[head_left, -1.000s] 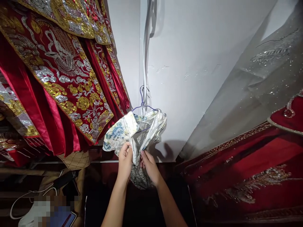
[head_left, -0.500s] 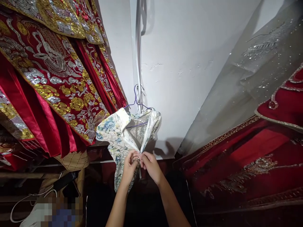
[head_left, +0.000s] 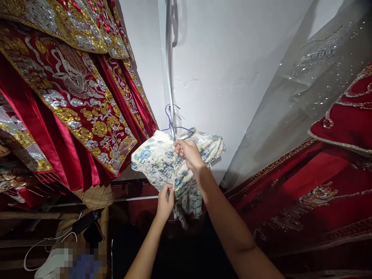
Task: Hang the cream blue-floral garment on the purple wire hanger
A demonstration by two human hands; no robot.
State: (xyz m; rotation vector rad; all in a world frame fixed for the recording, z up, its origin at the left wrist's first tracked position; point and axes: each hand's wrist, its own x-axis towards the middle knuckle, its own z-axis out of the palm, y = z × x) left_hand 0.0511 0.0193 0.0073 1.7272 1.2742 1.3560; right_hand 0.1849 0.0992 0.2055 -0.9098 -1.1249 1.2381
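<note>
Silky floral dress (head_left: 157, 162) on a wire hanger (head_left: 174, 126), pinched by both hands.

Both arms bare, reaching fwd & up from bottom of frame. Left hand (head_left: 165, 201) is lower, fingers curled, thumb & fingertips pinched together, wrist straight, forearm running down-left to the bottom edge. Right hand (head_left: 188, 152) sits higher, above & just right of left, fingers bunched in a closed grip, knuckles up; right forearm long, slanting down-right across frame.
</note>
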